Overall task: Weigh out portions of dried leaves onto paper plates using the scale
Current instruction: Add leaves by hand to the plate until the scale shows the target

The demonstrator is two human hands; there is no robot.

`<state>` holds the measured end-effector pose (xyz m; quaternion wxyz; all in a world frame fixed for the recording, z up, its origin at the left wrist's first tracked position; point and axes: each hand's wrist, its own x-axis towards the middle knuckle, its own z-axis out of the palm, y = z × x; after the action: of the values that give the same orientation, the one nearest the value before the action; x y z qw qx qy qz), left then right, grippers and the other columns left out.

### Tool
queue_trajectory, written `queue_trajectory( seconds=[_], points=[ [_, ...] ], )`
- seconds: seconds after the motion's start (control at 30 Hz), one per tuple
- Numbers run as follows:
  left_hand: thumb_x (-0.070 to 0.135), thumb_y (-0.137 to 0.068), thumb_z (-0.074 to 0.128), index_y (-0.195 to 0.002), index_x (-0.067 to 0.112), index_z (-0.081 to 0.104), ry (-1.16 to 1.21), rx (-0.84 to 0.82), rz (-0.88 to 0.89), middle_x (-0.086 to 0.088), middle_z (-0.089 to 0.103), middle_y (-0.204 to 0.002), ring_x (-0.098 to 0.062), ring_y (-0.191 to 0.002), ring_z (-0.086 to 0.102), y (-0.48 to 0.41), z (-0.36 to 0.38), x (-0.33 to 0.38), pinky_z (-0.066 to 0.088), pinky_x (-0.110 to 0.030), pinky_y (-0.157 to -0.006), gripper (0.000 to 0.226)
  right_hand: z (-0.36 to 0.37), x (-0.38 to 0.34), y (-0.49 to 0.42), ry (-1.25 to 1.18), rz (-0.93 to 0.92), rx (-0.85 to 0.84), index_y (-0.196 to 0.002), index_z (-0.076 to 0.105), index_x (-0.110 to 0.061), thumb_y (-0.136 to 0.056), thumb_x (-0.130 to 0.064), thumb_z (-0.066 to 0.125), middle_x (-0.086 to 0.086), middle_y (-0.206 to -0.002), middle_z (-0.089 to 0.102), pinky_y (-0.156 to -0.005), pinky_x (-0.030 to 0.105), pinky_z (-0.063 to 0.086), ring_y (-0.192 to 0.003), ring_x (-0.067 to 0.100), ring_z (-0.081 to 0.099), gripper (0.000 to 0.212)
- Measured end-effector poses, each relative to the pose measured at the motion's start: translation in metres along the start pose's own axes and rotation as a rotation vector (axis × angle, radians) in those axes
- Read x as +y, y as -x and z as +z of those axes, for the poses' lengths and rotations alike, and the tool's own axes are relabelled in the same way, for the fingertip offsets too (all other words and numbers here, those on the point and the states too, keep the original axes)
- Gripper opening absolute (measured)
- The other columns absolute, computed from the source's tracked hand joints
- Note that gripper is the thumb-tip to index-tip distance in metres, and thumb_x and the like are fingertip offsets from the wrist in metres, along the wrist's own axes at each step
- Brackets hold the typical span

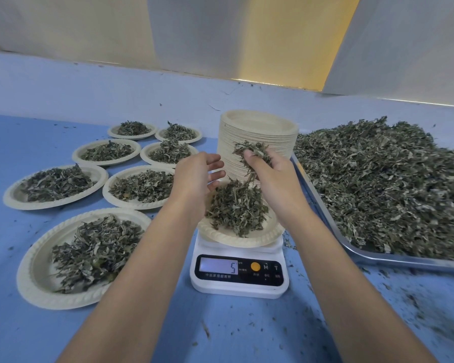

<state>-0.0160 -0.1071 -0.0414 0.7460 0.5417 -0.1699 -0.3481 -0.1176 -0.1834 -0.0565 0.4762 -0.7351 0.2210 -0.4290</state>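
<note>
A white digital scale [239, 273] stands in the middle of the blue table, its display showing 5. On it sits a paper plate [247, 238] with a heap of dried leaves [236, 205]. My right hand [270, 171] hovers above the plate and grips a clump of dried leaves [252, 153]. My left hand [197, 176] hangs beside it over the plate's left side, fingers relaxed and holding nothing.
A metal tray [372, 254] heaped with loose dried leaves [388, 184] lies at the right. A tall stack of paper plates [257, 127] stands behind the scale. Several filled plates [37, 268] lie to the left. Leaf crumbs dot the table.
</note>
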Motion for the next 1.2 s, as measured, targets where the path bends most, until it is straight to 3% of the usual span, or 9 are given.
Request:
queue_trajectory(
  seconds=[0.1, 0.17, 0.23, 0.33, 0.53, 0.7, 0.8, 0.87, 1.2],
  points=[
    [0.006, -0.093, 0.041, -0.098, 0.004, 0.06, 0.013, 0.0, 0.001, -0.003, 0.062, -0.081, -0.013, -0.063, 0.058, 0.0011, -0.0004, 0.0004, 0.044, -0.012, -0.042, 0.02, 0.0005, -0.0039, 0.0019, 0.014, 0.001, 0.004, -0.099, 0.066, -0.02, -0.094, -0.019, 0.056, -0.015, -0.089, 0.069, -0.069, 0.007, 0.044, -0.078, -0.01, 0.061, 0.011],
    [0.005, -0.093, 0.042, -0.098, 0.003, 0.06, 0.024, -0.001, 0.001, -0.004, 0.061, -0.08, -0.013, -0.062, 0.057, 0.0017, -0.0006, 0.0008, 0.044, -0.012, -0.042, 0.019, 0.0016, -0.005, 0.0027, 0.037, -0.01, 0.01, -0.094, 0.066, -0.021, -0.093, -0.015, 0.055, 0.01, -0.098, 0.07, -0.071, 0.029, 0.045, -0.088, 0.021, 0.061, 0.012],
    [0.005, -0.093, 0.042, -0.099, 0.003, 0.06, 0.03, -0.002, -0.001, -0.004, 0.061, -0.08, -0.013, -0.062, 0.057, 0.0021, -0.0004, 0.001, 0.044, -0.012, -0.042, 0.019, 0.0021, -0.0051, 0.0028, 0.029, -0.013, 0.021, -0.092, 0.066, -0.023, -0.093, -0.012, 0.055, 0.016, -0.102, 0.068, -0.08, 0.03, 0.048, -0.096, 0.033, 0.057, 0.016],
    [0.006, -0.093, 0.041, -0.1, 0.004, 0.06, 0.012, 0.0, -0.004, -0.003, 0.061, -0.081, -0.013, -0.063, 0.057, 0.0023, 0.0001, 0.001, 0.044, -0.013, -0.045, 0.02, 0.002, -0.005, 0.0028, 0.006, 0.002, 0.003, -0.097, 0.067, -0.017, -0.094, -0.012, 0.053, 0.025, -0.104, 0.066, -0.088, 0.048, 0.044, -0.103, 0.045, 0.054, 0.016],
    [0.007, -0.093, 0.04, -0.099, 0.005, 0.06, 0.001, 0.006, -0.009, -0.002, 0.061, -0.079, -0.012, -0.062, 0.057, 0.0018, 0.0007, 0.0002, 0.042, -0.016, -0.053, 0.021, 0.0023, -0.0056, 0.0029, -0.009, 0.002, 0.015, -0.096, 0.067, -0.018, -0.094, -0.01, 0.052, 0.007, -0.101, 0.073, -0.084, 0.029, 0.048, -0.099, 0.025, 0.062, 0.017],
    [0.007, -0.092, 0.041, -0.099, 0.006, 0.061, 0.005, 0.007, -0.012, -0.001, 0.062, -0.079, -0.01, -0.061, 0.058, 0.0017, 0.0, 0.0002, 0.043, -0.014, -0.047, 0.021, 0.0024, -0.0061, 0.0035, -0.012, 0.007, 0.021, -0.092, 0.067, -0.023, -0.094, -0.012, 0.052, 0.0, -0.097, 0.074, -0.085, 0.043, 0.043, -0.1, 0.042, 0.055, 0.018],
    [0.007, -0.092, 0.041, -0.1, 0.005, 0.061, 0.005, 0.004, -0.011, -0.001, 0.062, -0.079, -0.011, -0.061, 0.058, 0.0013, -0.0005, -0.0002, 0.043, -0.014, -0.049, 0.022, 0.0015, -0.0067, 0.0045, -0.003, -0.01, 0.006, -0.089, 0.066, -0.025, -0.094, -0.012, 0.052, -0.002, -0.099, 0.074, -0.08, 0.015, 0.049, -0.089, 0.008, 0.064, 0.02],
    [0.008, -0.092, 0.04, -0.1, 0.005, 0.061, 0.002, 0.003, -0.012, -0.001, 0.062, -0.079, -0.011, -0.062, 0.058, 0.0009, -0.0005, -0.0004, 0.043, -0.015, -0.051, 0.022, 0.0012, -0.007, 0.0045, -0.006, -0.008, -0.007, -0.091, 0.066, -0.022, -0.094, -0.012, 0.052, 0.0, -0.101, 0.073, -0.076, 0.006, 0.044, -0.087, 0.0, 0.062, 0.019],
    [0.007, -0.092, 0.041, -0.102, 0.005, 0.061, 0.007, -0.002, -0.015, -0.002, 0.063, -0.081, -0.011, -0.063, 0.058, -0.0003, -0.0009, -0.0008, 0.043, -0.015, -0.052, 0.022, 0.0026, -0.0053, 0.003, -0.023, 0.052, 0.023, -0.092, 0.065, -0.025, -0.096, -0.016, 0.05, 0.001, -0.103, 0.073, -0.092, 0.029, 0.047, -0.101, 0.011, 0.065, 0.017]
  ],
)
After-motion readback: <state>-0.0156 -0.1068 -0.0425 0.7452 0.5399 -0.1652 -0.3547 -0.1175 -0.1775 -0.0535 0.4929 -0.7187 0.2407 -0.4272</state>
